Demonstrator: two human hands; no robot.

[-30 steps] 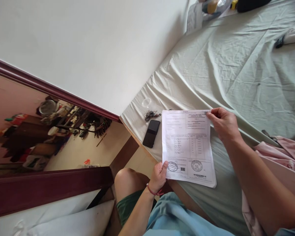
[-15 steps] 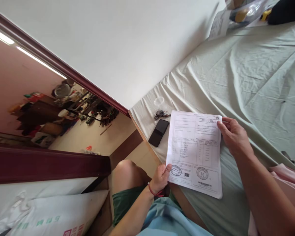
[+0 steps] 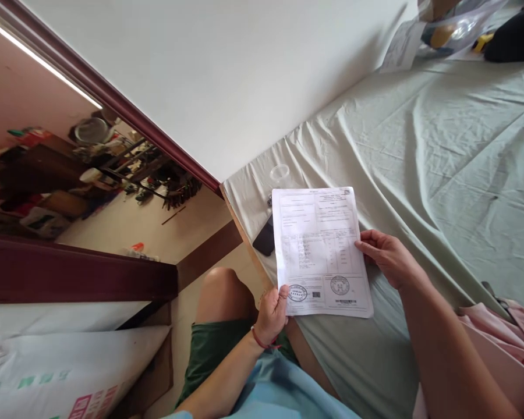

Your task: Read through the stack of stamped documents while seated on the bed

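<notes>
A white printed document [image 3: 318,250] with tables, two round stamps and a barcode is held up over the edge of the sheet-covered bed. My left hand [image 3: 273,311], a red cord at its wrist, pinches the lower left corner with the thumb on top. At the right edge, about mid-height, my right hand [image 3: 386,256] has its thumb and fingers closed on the paper. Behind the upper left of the document a black phone [image 3: 264,237] lies partly covered. Only a bit of the keys [image 3: 269,201] shows beside the paper's corner.
A clear plastic ring-shaped lid [image 3: 280,172] lies on the green bed sheet [image 3: 441,174] near the white wall. Plastic bags and a black item [image 3: 513,38] sit at the far right. Pink cloth [image 3: 498,329] lies right; a white sack [image 3: 70,366] stands lower left.
The document has shifted left and turned slightly, now covering much of the phone and keys. My right hand has slid from its upper right corner down to the middle of the right edge.
</notes>
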